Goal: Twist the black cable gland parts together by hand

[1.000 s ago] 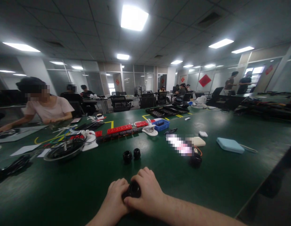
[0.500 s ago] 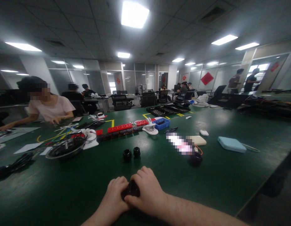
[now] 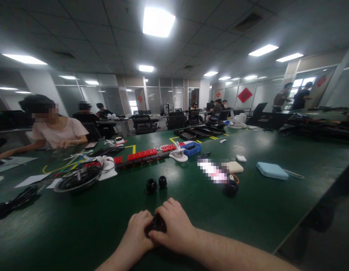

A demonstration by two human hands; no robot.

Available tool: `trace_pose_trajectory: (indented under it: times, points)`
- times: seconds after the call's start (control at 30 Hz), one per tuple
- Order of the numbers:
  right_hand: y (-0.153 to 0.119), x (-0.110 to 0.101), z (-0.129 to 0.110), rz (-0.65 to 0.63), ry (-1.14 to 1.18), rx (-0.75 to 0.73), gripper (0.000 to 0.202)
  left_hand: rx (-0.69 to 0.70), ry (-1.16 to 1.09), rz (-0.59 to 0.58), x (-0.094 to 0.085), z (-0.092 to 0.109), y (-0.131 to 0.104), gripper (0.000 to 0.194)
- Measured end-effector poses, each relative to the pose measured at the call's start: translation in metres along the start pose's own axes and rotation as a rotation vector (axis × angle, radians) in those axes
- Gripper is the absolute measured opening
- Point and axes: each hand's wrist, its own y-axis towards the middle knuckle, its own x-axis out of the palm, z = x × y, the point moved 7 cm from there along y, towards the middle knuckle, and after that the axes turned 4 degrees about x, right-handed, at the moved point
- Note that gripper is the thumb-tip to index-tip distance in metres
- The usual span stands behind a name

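A glossy black round part (image 3: 159,223) is held between my two hands, low in the middle of the view. My left hand (image 3: 138,230) is wrapped round its left side. My right hand (image 3: 176,227) grips it from the right and above, with the thumb across the near side. The fingers cover much of the part. Just beyond my hands, two black ring-like parts, a larger one (image 3: 151,185) and a smaller one (image 3: 162,182), stand side by side on the green table (image 3: 101,222).
A metal bowl (image 3: 59,187) with black contents, red strips (image 3: 143,154), a blue bin (image 3: 192,149) and a white clip (image 3: 178,155) lie farther back. On the right are a black round object (image 3: 231,188) and a light-blue case (image 3: 272,170). A person (image 3: 58,131) sits at the left.
The camera view has shifted slightly, so the table items appear a little to the left. My hands keep the same hold on the black part.
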Motion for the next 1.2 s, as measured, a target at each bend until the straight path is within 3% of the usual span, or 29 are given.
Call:
trace_pose_trajectory:
  times: [1.2]
  points:
    - [-0.0007, -0.0065, -0.0048, -0.042, 0.044, -0.045, 0.031, 0.021, 0.028, 0.000, 0.0011, 0.0000, 0.0010, 0.012]
